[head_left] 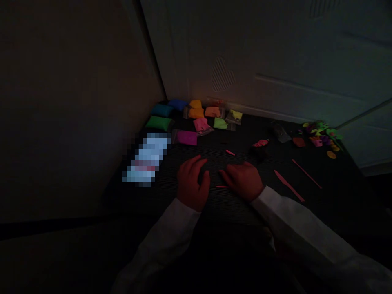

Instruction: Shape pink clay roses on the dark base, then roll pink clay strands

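Note:
My left hand (192, 184) rests palm down over the dark tabletop, its fingers loosely bent, the thumb apart from them and nothing between. Beside it, my right hand (244, 180) is palm down too, with loosely bent fingers and one digit pointing left. A thin pink stick (221, 186) pokes out from under the right hand; its other end is hidden, and no grip on it shows. A short pink piece (230, 152) lies just beyond both hands. Close to the right hand are a pink plastic knife (289, 186) and a thin pink rod (307, 174).
Bagged clay packs in several colours, a purple one (187, 138) among them, line the back left. A lit, pixelated screen (147, 160) lies left. A pink and dark piece (260, 147), a clear bag (280, 132) and colourful small pieces (321, 132) sit right. A pale wall (245, 53) bounds the back.

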Motion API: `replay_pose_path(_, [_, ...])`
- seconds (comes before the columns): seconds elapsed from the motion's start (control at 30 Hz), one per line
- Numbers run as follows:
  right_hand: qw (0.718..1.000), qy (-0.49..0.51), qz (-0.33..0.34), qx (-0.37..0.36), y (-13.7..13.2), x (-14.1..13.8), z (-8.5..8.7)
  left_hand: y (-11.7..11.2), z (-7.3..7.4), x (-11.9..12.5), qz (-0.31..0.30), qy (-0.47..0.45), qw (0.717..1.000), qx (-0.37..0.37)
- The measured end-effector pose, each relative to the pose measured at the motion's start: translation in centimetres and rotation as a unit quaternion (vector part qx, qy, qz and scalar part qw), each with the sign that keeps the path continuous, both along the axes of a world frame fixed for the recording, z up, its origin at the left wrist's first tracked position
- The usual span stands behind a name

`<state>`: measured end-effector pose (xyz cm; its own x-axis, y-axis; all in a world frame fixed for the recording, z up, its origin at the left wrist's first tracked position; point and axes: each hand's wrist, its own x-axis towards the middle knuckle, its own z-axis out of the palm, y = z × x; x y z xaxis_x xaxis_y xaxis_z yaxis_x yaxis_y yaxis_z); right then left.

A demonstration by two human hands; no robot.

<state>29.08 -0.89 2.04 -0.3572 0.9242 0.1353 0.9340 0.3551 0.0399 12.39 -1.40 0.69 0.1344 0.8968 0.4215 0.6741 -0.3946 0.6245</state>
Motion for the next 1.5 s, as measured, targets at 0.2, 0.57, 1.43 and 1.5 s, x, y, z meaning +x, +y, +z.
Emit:
replay_pose_path(0.2, [1.000, 0.000, -0.026, 0.014, 0.6, 0.0, -0.1, -0.1, 0.1, -0.1, -0.010, -0.025, 1.000, -0.004])
replay_pose_path(0.57, [0.999, -0.011, -0.049, 0.015, 1.4, 0.1, 0.0, -0.7, 1.0, -0.2, -0.027, -0.064, 0.996, -0.060])
replay_pose_path(1.43, [0.993, 0.048, -0.098, 0.051, 1.4, 1.1, 2.7, 0.1, 0.0, -0.3, -0.044, -0.028, 0.998, -0.026])
replay_pose_path(1.5, [0.982, 0.066, -0.148, 0.101, 1.3, 2.5, 4.2, 0.2, -0.1, -0.3, -0.041, -0.024, 0.998, -0.027])
